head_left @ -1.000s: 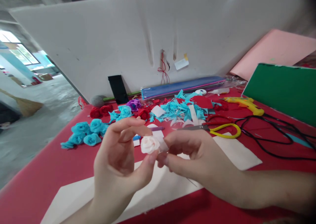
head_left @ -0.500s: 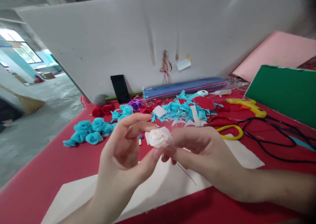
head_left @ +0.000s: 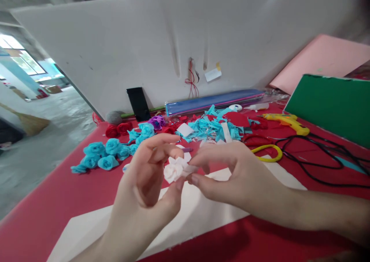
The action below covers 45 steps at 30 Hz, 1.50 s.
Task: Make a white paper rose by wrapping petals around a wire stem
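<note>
My left grip (head_left: 137,202) is loosely holding the flower (head_left: 173,172), thumb underneath, while my right grip (head_left: 238,177) is pinching its edge.

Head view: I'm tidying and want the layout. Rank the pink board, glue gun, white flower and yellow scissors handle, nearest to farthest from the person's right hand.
1. White flower: at the fingertips of the right hand.
2. Yellow scissors handle: just beyond, rightward.
3. Glue gun: farther back, right.
4. Pink board: back right, behind green board.
</note>
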Each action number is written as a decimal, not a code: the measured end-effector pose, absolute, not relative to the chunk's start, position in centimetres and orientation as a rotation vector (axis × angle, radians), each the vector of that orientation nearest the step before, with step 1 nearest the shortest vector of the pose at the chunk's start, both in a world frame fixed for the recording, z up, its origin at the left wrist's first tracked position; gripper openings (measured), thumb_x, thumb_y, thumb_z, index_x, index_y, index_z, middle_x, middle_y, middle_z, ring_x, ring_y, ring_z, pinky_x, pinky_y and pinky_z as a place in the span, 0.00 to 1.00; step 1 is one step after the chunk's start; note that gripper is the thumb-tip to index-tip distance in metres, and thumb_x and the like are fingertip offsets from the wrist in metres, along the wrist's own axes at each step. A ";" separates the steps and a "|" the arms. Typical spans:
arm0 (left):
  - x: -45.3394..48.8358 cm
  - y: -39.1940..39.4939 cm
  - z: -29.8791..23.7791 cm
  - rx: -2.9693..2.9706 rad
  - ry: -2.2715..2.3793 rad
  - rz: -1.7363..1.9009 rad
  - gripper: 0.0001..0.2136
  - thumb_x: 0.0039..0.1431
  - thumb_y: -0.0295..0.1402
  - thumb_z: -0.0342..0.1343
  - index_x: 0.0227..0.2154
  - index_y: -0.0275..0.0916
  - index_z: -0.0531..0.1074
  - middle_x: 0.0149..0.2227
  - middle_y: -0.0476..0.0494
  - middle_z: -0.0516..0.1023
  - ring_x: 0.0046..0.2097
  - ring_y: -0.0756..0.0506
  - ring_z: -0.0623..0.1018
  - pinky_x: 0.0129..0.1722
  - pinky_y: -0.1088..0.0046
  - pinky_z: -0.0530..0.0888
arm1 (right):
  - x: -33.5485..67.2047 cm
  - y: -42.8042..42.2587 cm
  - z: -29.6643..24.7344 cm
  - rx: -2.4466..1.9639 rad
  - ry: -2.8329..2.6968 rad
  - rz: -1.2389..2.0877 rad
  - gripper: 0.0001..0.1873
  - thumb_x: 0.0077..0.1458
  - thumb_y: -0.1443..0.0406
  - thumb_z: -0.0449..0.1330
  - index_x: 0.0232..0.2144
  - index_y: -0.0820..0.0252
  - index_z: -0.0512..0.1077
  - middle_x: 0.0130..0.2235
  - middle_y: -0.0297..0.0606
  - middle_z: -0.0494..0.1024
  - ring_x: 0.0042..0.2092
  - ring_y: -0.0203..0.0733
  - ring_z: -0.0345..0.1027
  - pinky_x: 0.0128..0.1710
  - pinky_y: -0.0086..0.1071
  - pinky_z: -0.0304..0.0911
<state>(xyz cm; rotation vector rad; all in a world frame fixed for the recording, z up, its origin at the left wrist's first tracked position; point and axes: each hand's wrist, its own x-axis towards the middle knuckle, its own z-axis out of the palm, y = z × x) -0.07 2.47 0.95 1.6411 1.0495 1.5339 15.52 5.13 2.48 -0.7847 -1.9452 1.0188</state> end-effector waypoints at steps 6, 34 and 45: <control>-0.2 2.8 0.5 1.730 1.116 1.477 0.08 0.49 0.36 0.56 0.34 0.43 0.68 0.27 0.47 0.72 0.33 0.44 0.74 0.31 0.67 0.73 | 15.9 5.6 2.4 -0.743 -2.090 0.760 0.04 0.44 0.73 0.57 0.22 0.62 0.70 0.23 0.28 0.71 0.27 0.29 0.65 0.28 0.22 0.59; -1.6 4.7 1.3 1.834 1.377 1.147 0.03 0.50 0.34 0.56 0.27 0.41 0.71 0.28 0.49 0.73 0.34 0.46 0.72 0.32 0.73 0.68 | 17.0 5.5 3.8 -0.750 -2.107 -0.083 0.06 0.52 0.67 0.56 0.27 0.61 0.73 0.31 0.36 0.76 0.37 0.40 0.63 0.40 0.36 0.57; -0.8 3.0 1.5 1.362 1.120 1.189 0.01 0.54 0.31 0.54 0.29 0.43 0.70 0.34 0.52 0.72 0.37 0.50 0.72 0.36 0.81 0.71 | 15.7 5.9 2.4 -0.780 -1.922 0.934 0.01 0.46 0.70 0.61 0.25 0.61 0.73 0.26 0.26 0.73 0.25 0.24 0.61 0.24 0.19 0.57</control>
